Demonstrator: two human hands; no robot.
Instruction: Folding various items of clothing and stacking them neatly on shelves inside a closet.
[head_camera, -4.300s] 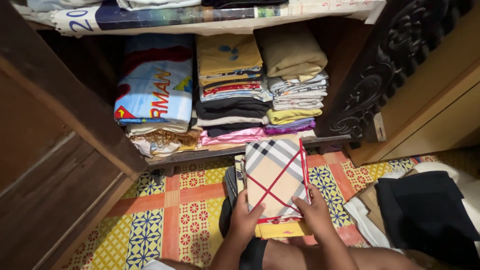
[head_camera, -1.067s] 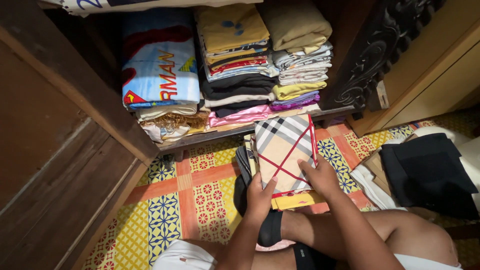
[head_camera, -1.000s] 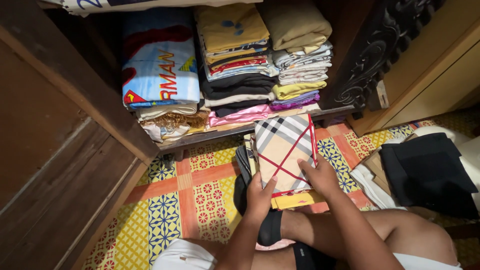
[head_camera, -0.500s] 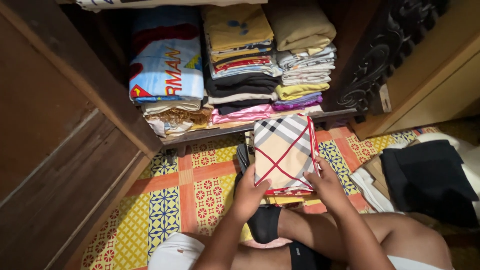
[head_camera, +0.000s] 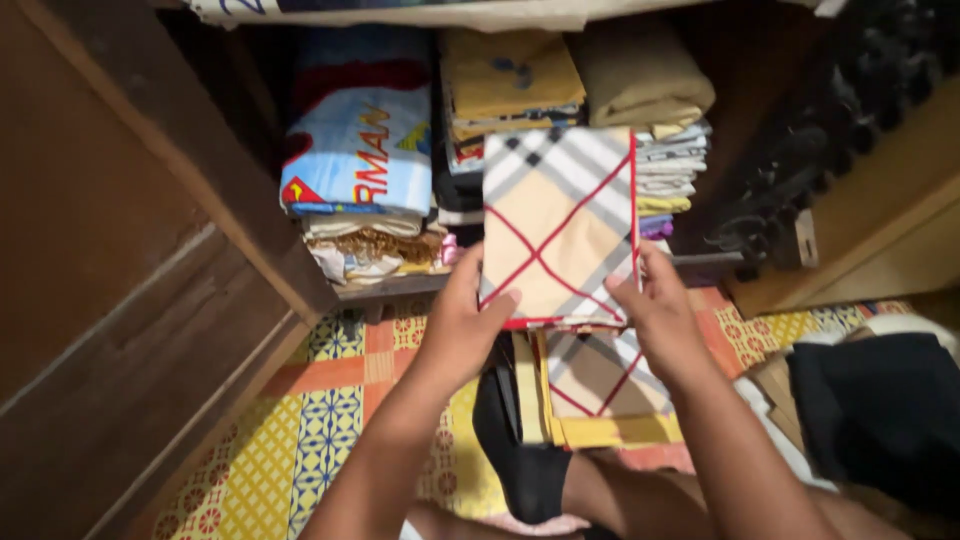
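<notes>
Both hands gripped the folded plaid cloth (head_camera: 556, 225) by its near edge: left hand (head_camera: 462, 325) at the left corner, right hand (head_camera: 655, 315) at the right. The cloth was held up before the shelf stacks (head_camera: 640, 130), its far edge overlapping them. A second plaid piece (head_camera: 600, 375) lay below on the tiled floor (head_camera: 330, 400). Open floor lay to the left.

Single head-worn view, looking steeply down and forward, close over the lap, facing an open wardrobe shelf (head_camera: 400, 287)
</notes>
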